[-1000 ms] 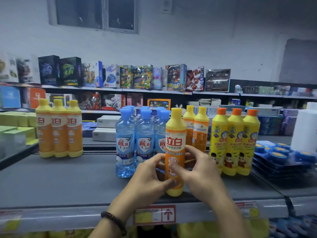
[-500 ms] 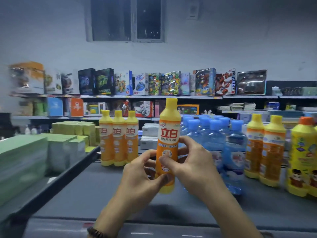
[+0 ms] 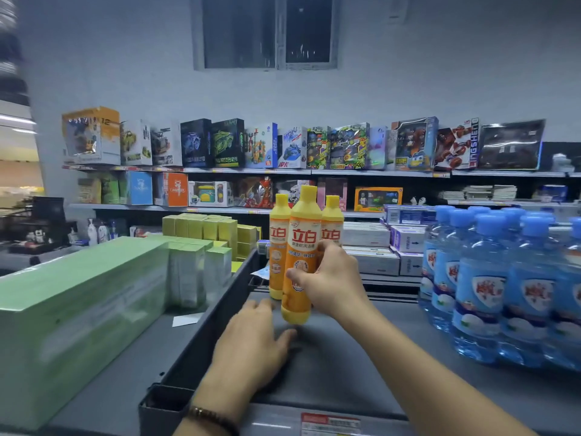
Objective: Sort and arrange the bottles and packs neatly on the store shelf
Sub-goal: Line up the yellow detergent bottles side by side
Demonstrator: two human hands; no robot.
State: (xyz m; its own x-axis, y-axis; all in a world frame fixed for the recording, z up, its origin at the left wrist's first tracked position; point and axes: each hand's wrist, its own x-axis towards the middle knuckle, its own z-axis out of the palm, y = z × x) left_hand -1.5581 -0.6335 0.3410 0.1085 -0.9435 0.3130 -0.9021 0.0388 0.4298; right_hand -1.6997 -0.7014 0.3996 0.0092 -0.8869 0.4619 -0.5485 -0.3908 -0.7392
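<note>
My right hand [image 3: 330, 278] grips an orange dish-soap bottle [image 3: 300, 247] with a yellow cap, holding it upright just in front of the row of matching orange bottles [image 3: 278, 247] at the left end of the grey shelf [image 3: 361, 357]. Its base sits at or just above the shelf surface. My left hand [image 3: 251, 344] lies flat on the shelf with fingers spread, just below and left of the bottle's base, holding nothing. A block of blue water bottles [image 3: 490, 284] stands to the right.
A dark divider wall [image 3: 201, 335] bounds the shelf on the left. Beyond it lie green packs [image 3: 72, 313] and stacked yellow-green boxes [image 3: 204, 229]. White boxes [image 3: 374, 250] sit behind the shelf. Toy boxes [image 3: 314, 149] fill the far wall shelves.
The orange bottle has been carried left, from beside the water bottles to the row of matching bottles. My left hand let go of it and dropped flat onto the shelf.
</note>
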